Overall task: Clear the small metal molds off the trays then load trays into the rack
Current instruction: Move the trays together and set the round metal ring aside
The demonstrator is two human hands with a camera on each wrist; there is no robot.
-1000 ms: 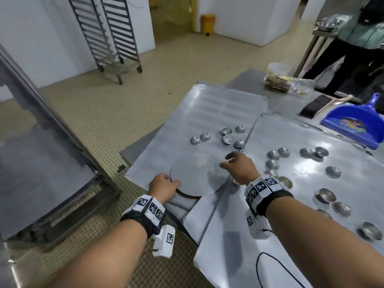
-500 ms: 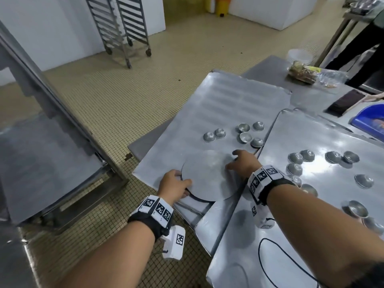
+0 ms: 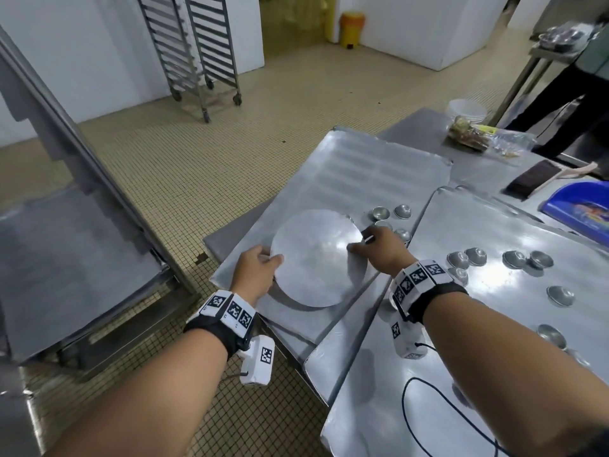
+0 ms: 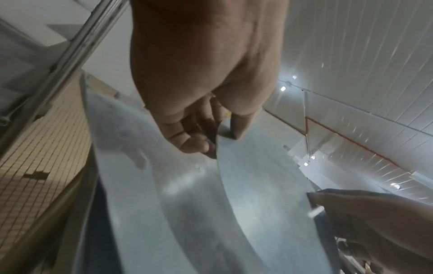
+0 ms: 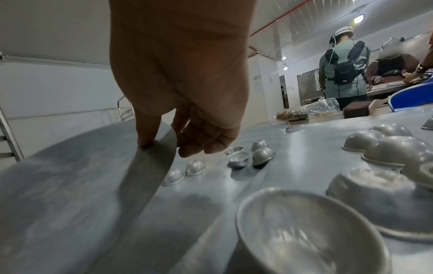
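Head view: left hand (image 3: 255, 270) and right hand (image 3: 382, 250) pinch the round metal disc (image 3: 316, 257) at opposite edges (tilted); small molds (image 3: 392, 214) lie just beyond the right hand.

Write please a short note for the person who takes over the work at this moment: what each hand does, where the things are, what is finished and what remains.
Left hand: grips the left edge of the round metal disc, thumb on top.
Right hand: pinches the disc's right edge.
The disc is raised and tilted above the left tray.
Small molds lie on the left tray beyond the disc; more molds are scattered on the right tray.
Wheeled rack stands across the floor.
Done: no tray is cleared.
Left: put the disc aside, clear all molds off both trays, load the trays into the rack.
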